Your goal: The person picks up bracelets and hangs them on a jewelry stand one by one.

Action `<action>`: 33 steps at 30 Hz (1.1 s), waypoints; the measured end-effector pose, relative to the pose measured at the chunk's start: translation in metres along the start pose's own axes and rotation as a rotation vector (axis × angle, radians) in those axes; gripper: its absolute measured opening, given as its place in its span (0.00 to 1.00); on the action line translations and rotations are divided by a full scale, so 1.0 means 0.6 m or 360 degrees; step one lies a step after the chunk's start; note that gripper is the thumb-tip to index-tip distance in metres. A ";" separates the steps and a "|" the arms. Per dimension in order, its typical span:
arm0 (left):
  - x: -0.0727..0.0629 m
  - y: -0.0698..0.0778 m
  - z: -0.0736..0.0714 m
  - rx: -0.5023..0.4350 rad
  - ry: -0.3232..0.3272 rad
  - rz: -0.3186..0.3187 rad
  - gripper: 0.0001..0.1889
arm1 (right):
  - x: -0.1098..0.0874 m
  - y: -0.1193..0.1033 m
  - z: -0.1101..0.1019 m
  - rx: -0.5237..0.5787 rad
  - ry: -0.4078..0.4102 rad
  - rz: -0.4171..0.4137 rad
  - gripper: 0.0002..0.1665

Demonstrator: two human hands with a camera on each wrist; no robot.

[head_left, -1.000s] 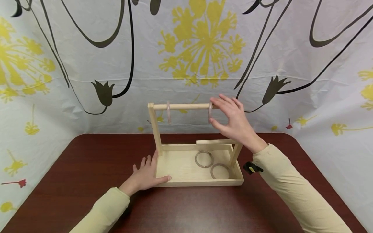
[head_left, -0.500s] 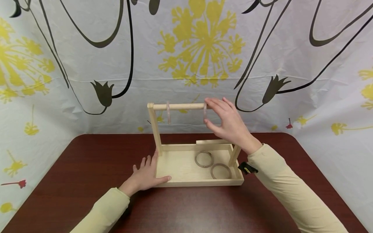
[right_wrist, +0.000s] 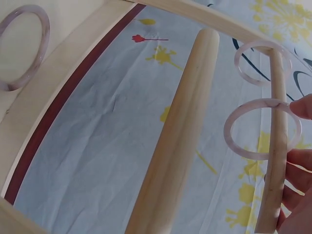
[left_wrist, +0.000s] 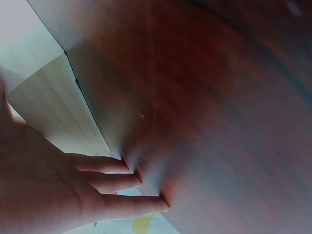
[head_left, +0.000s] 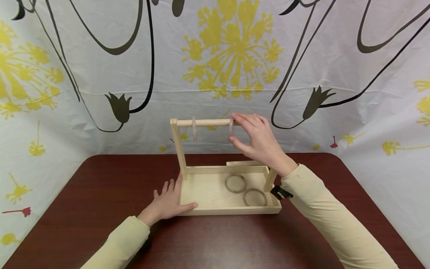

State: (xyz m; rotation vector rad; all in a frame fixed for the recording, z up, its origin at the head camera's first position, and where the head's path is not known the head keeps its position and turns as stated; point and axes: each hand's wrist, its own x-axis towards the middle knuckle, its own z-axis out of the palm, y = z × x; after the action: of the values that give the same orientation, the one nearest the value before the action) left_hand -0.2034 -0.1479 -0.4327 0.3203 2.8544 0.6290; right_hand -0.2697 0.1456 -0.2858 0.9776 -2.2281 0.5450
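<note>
My right hand (head_left: 260, 140) pinches a pale translucent bangle (head_left: 231, 130) that encircles the upper wooden rod (head_left: 213, 122). In the right wrist view, a fingertip touches the rim of this bangle (right_wrist: 229, 131), and the other fingers lie beside the rod. A second bangle (head_left: 195, 131) hangs on the same rod, nearer the upright post (head_left: 178, 149). My left hand (head_left: 166, 203) rests at the left end of the wooden tray (head_left: 228, 212), thumb over the front edge and fingers spread. In the left wrist view, its fingertips reach the tabletop beside the wood.
Two more bangles lie in the tray, one toward the middle (head_left: 226, 184) and one at the front right (head_left: 244, 198). A lower rod (right_wrist: 180, 126) extends from a short right post (head_left: 270, 181). Dark red tabletop (head_left: 111, 186) surrounds the stand; a patterned cloth (head_left: 215, 104) hangs behind.
My right hand has slid the pinched bangle leftward along the upper rod, closer to the second bangle. My left hand has stayed in place on the tray.
</note>
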 end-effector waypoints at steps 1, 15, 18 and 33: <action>0.000 0.000 0.000 -0.0001 -0.0001 0.0001 0.62 | 0.001 -0.001 0.001 0.0005 -0.0005 0.0006 0.35; 0.003 0.000 0.000 -0.0002 -0.0009 -0.0008 0.62 | 0.016 -0.012 0.014 -0.0009 -0.0063 0.0031 0.35; 0.003 -0.001 0.000 -0.0002 -0.0008 -0.0008 0.62 | 0.020 -0.014 0.017 -0.0012 -0.0078 0.0031 0.34; 0.002 0.000 0.001 -0.0001 -0.0010 -0.0023 0.62 | 0.041 -0.032 0.035 -0.0003 -0.0162 0.0016 0.34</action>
State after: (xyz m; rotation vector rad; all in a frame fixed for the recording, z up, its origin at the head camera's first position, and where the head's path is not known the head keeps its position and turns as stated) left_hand -0.2046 -0.1475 -0.4336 0.3010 2.8477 0.6254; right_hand -0.2760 0.1088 -0.2817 1.0142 -2.3239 0.5077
